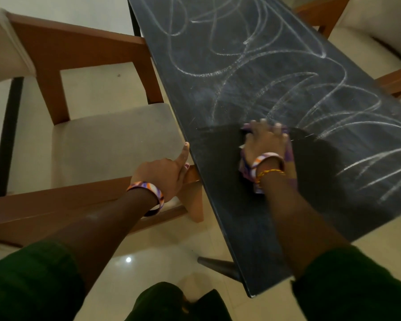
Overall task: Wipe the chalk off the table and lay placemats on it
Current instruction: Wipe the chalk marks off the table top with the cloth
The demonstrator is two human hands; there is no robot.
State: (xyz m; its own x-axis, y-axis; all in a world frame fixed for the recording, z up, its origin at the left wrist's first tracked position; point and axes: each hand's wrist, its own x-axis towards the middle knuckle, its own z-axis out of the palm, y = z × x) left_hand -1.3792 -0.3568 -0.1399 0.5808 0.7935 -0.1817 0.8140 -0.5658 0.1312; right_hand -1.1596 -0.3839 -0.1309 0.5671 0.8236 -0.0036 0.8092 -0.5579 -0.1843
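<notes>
A: What is the right hand [265,141] doing just now?

B: It is lying in the lower middle of the frame, pressing a purple cloth [289,156] flat onto the dark table [229,93]. The fingers are spreading over the cloth rather than curling round it, so it is pressing, not pinching.

A: And the chalk?

B: White chalk scribbles [252,66] are looping across the upper and right parts of the tabletop. Around the cloth, a patch near the bottom of the table is showing darker, with few marks on it.

A: Where is the left hand [166,171] sitting?

B: Left of centre, at the table's left edge. The thumb is pointing up along that edge, and the other fingers are going down around the end of a wooden chair arm; how tightly they are closing I cannot tell.

A: Anything else showing?

B: A wooden chair [83,56] with a pale seat cushion is standing at the left, just beside the table. Striped bangles are sitting on both wrists, and dark green sleeves are filling the bottom corners.
</notes>
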